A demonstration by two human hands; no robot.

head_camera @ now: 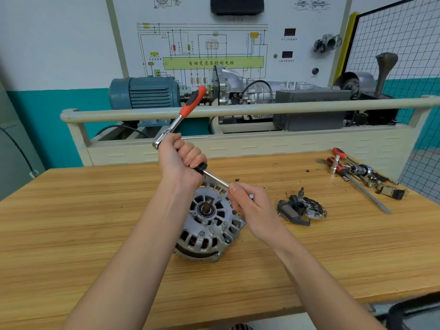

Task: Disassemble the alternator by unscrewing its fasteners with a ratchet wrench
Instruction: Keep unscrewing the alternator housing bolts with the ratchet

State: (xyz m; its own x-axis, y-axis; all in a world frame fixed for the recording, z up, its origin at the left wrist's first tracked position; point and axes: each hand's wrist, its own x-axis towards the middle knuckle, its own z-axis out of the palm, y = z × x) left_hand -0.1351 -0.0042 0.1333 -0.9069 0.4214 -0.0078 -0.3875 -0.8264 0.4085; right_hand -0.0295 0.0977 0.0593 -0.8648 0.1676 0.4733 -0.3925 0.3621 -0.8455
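Note:
The silver alternator (209, 225) lies on the wooden table (95, 210), its shaft end facing up. Above it my left hand (181, 160) grips a ratchet wrench (181, 117) at its head, together with a black-collared extension bar (214, 178); the orange and black handle points up and to the right. The bar slants down to the right into my right hand (247, 203), whose fingers pinch its lower end, where a small silver tip shows. Both hands and the tool are raised off the alternator.
A removed black rectifier part (301, 208) lies right of the alternator. Screwdrivers, sockets and small parts (362, 175) lie at the table's far right. A beige rail (238, 109) and a training stand with a blue motor (145, 91) stand behind the table.

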